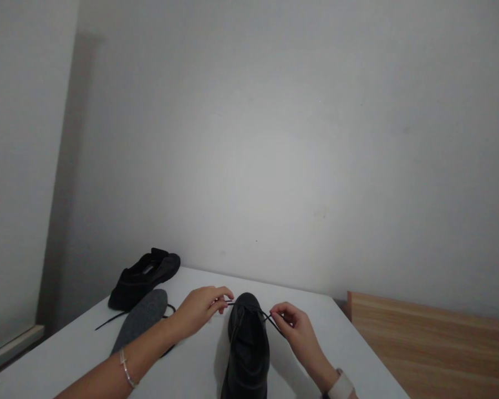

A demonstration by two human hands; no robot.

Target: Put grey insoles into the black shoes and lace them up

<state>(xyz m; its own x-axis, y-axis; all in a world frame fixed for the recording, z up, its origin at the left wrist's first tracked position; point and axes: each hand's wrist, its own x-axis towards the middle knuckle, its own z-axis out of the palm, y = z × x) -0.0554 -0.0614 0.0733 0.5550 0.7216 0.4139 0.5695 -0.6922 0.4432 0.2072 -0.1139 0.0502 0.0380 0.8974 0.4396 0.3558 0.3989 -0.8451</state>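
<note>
A black shoe (248,363) stands on the white table with its toe pointing away from me. My left hand (199,310) is at the left of the toe, thumb and fingers pinched on one end of a black shoelace (230,303). On the other side, my right hand (293,327) pinches the lace where it comes out of the shoe's right side, and a loose length runs down beside the fingers. The lace stretches sideways across the front of the shoe between both hands.
A second black shoe (145,277) lies at the table's far left. Near it are a grey insole (143,318), partly behind my left forearm, and another black lace (110,320). The white table (191,366) meets a grey wall; a wooden board (432,343) stands right.
</note>
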